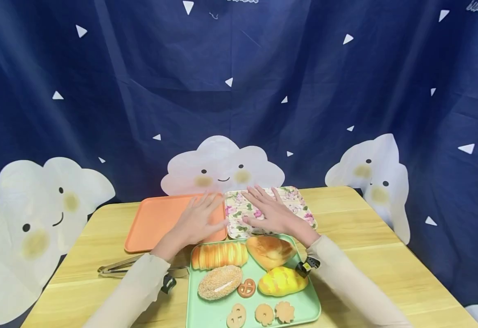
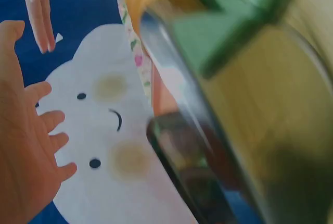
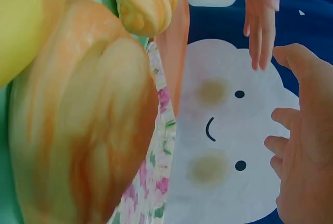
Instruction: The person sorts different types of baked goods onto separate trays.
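My left hand (image 1: 199,219) hovers with fingers spread over the right part of an orange tray (image 1: 157,223). Over a floral tray (image 1: 239,230) my right hand (image 1: 272,213) is held out flat, its fingers parted. Neither hand holds anything, and both wrist views show them raised off the trays. Nearer to me lies a green tray (image 1: 195,314) bearing a striped bread roll (image 1: 218,256), a large brown-topped bread (image 1: 269,252), a seeded bun (image 1: 220,283), a yellow bread (image 1: 283,281), a dark pretzel (image 1: 246,288), a paler pretzel cookie (image 1: 236,316) and two flower-shaped cookies (image 1: 264,314).
Metal tongs (image 1: 118,268) lie left of the green tray, partly hidden beneath my left forearm. The wooden table (image 1: 370,264) extends on both sides. Behind its far edge hangs a dark blue curtain (image 1: 255,109) with smiling clouds.
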Demonstrator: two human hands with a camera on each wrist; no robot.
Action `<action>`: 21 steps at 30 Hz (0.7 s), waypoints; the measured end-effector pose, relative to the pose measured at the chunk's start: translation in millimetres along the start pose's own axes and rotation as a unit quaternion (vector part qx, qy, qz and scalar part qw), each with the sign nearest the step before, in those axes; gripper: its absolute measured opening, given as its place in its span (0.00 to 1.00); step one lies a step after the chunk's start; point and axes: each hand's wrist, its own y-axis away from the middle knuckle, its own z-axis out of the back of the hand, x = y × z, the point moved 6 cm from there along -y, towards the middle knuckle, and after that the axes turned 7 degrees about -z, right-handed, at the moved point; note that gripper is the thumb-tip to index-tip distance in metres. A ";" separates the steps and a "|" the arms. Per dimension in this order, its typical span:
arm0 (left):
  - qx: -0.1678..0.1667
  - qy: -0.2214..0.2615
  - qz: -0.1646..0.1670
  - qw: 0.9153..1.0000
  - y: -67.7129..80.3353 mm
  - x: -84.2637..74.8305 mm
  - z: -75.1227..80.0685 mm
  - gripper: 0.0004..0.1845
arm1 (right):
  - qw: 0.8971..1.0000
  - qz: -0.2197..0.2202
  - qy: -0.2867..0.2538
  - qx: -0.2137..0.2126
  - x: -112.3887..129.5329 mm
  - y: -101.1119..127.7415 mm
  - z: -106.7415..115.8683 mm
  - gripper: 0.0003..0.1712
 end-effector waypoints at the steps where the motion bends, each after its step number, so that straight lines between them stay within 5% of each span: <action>1: 0.000 0.009 0.000 1.000 4.4 2.8 1.9 0.43 | 1.000 0.000 -0.003 0.000 -1.0 1.1 1.5 0.45; 11: -0.017 0.031 0.001 0.999 68.9 39.3 23.6 0.45 | 0.996 0.015 -0.084 -0.007 -27.6 25.2 18.1 0.40; 17: -0.063 0.042 0.006 0.997 112.7 66.4 32.6 0.44 | 0.983 0.017 -0.181 0.011 -59.5 42.4 17.7 0.31; 21: -0.063 0.020 0.010 0.998 139.5 77.3 30.2 0.46 | 0.972 0.013 -0.231 0.040 -82.6 53.4 10.5 0.27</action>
